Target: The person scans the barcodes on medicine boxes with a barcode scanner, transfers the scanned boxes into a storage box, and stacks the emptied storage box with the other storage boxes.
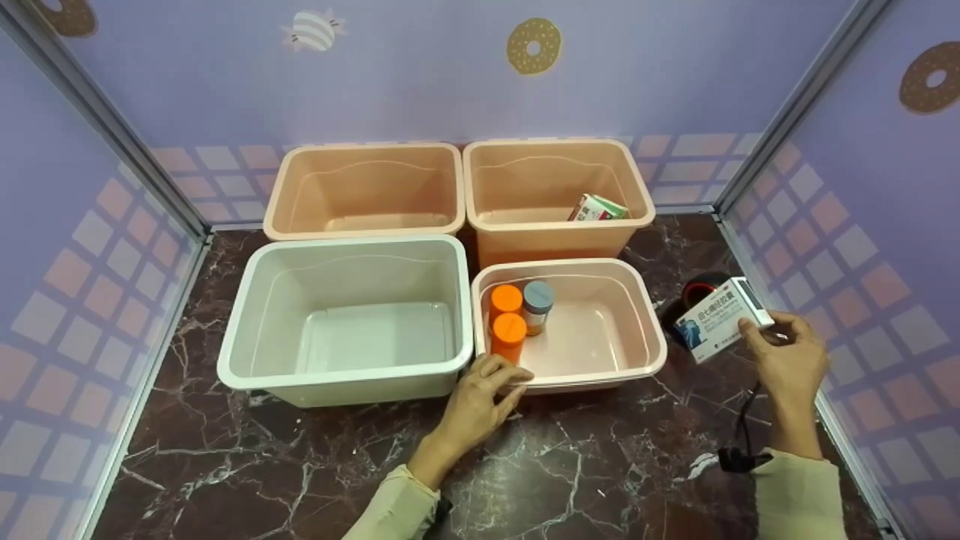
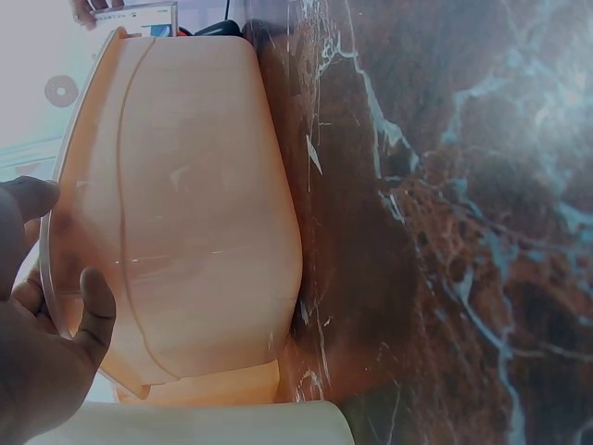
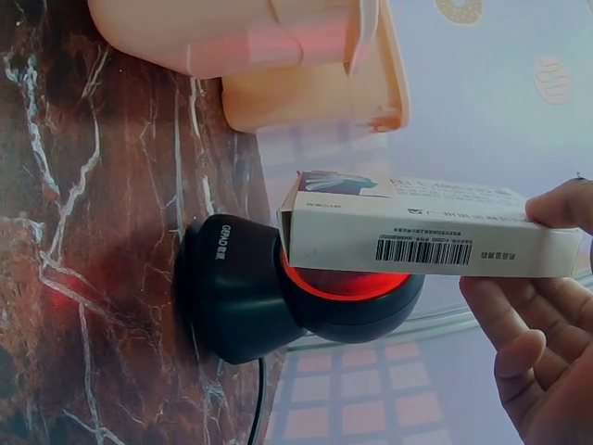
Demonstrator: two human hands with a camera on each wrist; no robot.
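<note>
My right hand [image 1: 791, 364] pinches one end of a white medicine box [image 1: 716, 321] between thumb and fingers. A black barcode scanner [image 3: 236, 297] with a glowing red ring stands right beside the box. In the right wrist view the box's barcode [image 3: 423, 251] side is visible, and the box overlaps the scanner's red window. My left hand [image 1: 474, 405] grips the near-left rim of the light pink bin [image 1: 577, 379], thumb outside and fingers over the edge. Inside that bin stand two orange-capped bottles [image 1: 508, 335] and a grey-capped bottle [image 1: 538, 306].
A white bin [image 1: 345, 379] stands left of the pink one. Behind are two peach bins, the left one [image 1: 364, 156] and the right one [image 1: 555, 236], which holds medicine boxes [image 1: 595, 208]. Patterned panels enclose the dark marbled table [image 1: 540, 480]. The scanner's cable [image 3: 258, 403] trails along it.
</note>
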